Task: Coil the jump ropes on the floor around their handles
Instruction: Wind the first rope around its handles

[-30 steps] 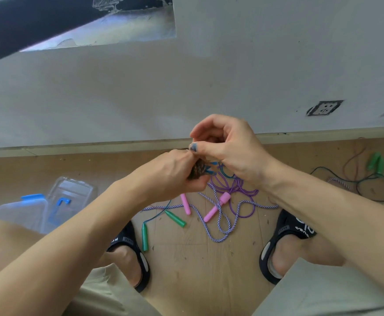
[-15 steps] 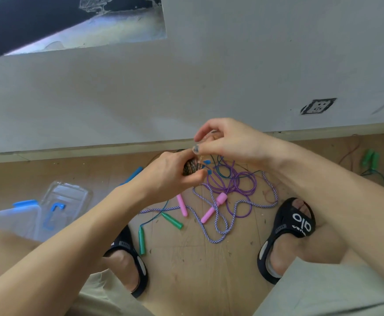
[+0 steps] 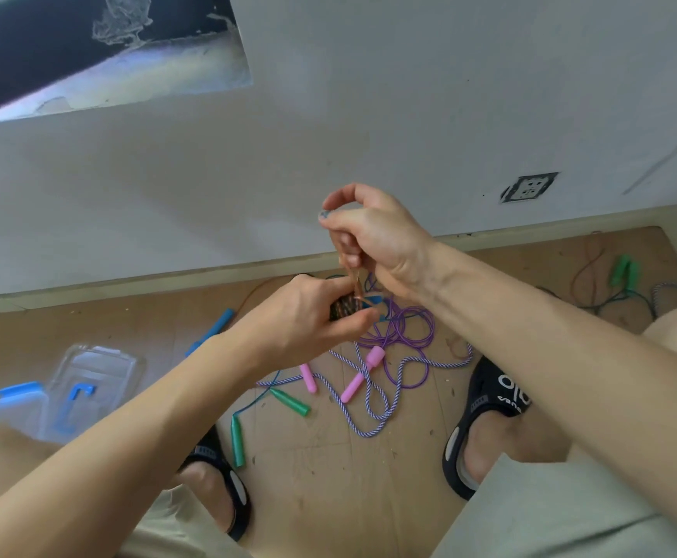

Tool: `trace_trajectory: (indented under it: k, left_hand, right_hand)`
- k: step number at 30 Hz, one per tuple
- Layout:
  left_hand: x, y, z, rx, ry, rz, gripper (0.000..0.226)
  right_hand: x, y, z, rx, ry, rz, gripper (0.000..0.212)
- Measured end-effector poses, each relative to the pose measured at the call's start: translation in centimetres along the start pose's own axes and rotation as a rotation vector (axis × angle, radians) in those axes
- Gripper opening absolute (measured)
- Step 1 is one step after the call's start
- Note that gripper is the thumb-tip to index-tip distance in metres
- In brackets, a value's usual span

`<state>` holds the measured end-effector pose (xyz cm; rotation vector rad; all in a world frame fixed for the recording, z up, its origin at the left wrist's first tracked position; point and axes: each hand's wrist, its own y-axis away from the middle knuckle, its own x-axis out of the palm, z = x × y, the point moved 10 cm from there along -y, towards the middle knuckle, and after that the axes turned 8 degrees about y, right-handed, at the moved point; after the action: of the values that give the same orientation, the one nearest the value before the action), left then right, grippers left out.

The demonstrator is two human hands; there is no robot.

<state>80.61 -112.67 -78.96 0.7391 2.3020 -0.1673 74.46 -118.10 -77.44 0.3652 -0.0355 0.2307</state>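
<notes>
left hand (image 3: 304,320) grips coiled bundle (image 3: 345,307) | right hand (image 3: 373,239) raised, pinching rope (image 3: 351,275)

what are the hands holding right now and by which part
The left hand grips a dark wound rope bundle around its middle; the right hand pinches the brown rope's loose strand just above it.

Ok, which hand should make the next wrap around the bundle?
Probably the right hand: it pinches the copper-coloured rope above the coil, free to circle. The left hand has its grip round the coiled bundle, so it is better placed to steady it.
</notes>
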Motion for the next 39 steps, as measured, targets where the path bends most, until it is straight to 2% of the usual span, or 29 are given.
trace_trajectory:
  k: [3,5,7,9,13,16,19,22,26,30,34,39]
  left_hand:
    - [0.5,0.1,-0.9,-0.005,0.075,-0.013,0.027]
    - [0.6,0.0,-0.6,-0.04,0.157,-0.053,0.025]
    - [0.2,-0.3,-0.4,-0.076,0.252,-0.056,0.035]
    - [-0.2,-0.6,-0.2,-0.091,0.3,-0.044,0.038]
    - [-1.2,-0.9,-0.8,-0.094,0.329,-0.004,0.018]
    - [-3.2,-1.3,-3.4,-0.067,0.333,-0.001,0.019]
    - [-7.1,-2.1,-7.4,0.038,0.346,-0.121,0.014]
    - [-10.3,-2.9,-10.8,0.095,0.233,-0.188,0.004]
    - [-14.1,-4.0,-14.4,0.116,0.188,-0.257,0.005]
    - [-18.1,-5.3,-17.4,0.125,0.224,-0.296,0.006]
    - [-21.9,-7.4,-19.9,0.131,0.222,-0.275,0.009]
    - [-27.5,-9.5,-24.9,0.161,0.217,-0.237,0.01]
  right_hand:
    - [-0.2,0.0,1.2,-0.049,0.227,0.049,0.011]
    - [0.1,0.4,1.8,-0.089,0.373,0.101,0.018]
    - [0.1,1.2,2.6,-0.135,0.454,0.117,0.022]
    - [-0.8,1.9,3.6,-0.188,0.49,0.072,0.023]
    - [-3.4,3.2,5.5,-0.274,0.578,-0.028,0.019]
    - [-3.6,5.1,7.0,-0.331,0.586,0.008,0.017]
    - [-3.5,7.3,9.6,-0.397,0.627,0.011,0.019]
    - [-4.2,8.6,13.2,-0.46,0.623,-0.055,0.022]
    - [-5.3,9.7,18.1,-0.53,0.63,-0.116,0.025]
    - [-7.9,9.5,22.4,-0.589,0.619,-0.261,0.021]
    - [-9.3,8.7,26.4,-0.653,0.555,-0.325,0.007]
    - [-9.0,9.3,33.4,-0.718,0.532,-0.343,0.008]
